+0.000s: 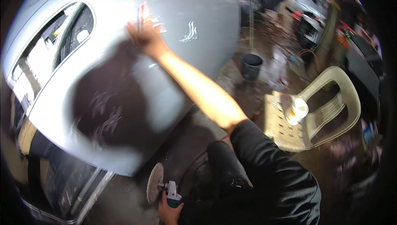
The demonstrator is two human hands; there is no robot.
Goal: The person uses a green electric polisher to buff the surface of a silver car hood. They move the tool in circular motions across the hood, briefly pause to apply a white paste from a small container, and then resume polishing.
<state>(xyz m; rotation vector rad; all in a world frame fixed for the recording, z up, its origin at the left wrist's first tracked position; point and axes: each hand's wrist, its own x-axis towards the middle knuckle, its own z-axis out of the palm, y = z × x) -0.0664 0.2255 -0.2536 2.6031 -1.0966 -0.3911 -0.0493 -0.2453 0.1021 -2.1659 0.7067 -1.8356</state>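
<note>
My right arm reaches across to the silver-grey car body panel (198, 55). At its end my right hand (147, 37) is open, fingers stretched out, somewhat blurred. It lies on or just over the panel; I cannot tell whether it touches. Pale streaky smears mark the paint around it, and a dark shadow falls below. Low in the head view, my left hand (170, 212) grips a polisher (173, 192) with a grey gear head and a dark green body. Its round, pale buffing pad (155, 183) stands on edge, apart from the panel.
A beige plastic chair (349, 101) stands at the right with a white tub (297, 111) on its seat. Behind it are a black bucket (251, 67) and scattered clutter on a wet-looking floor. The car's window opening (89, 16) and an open door frame (97, 183) lie left.
</note>
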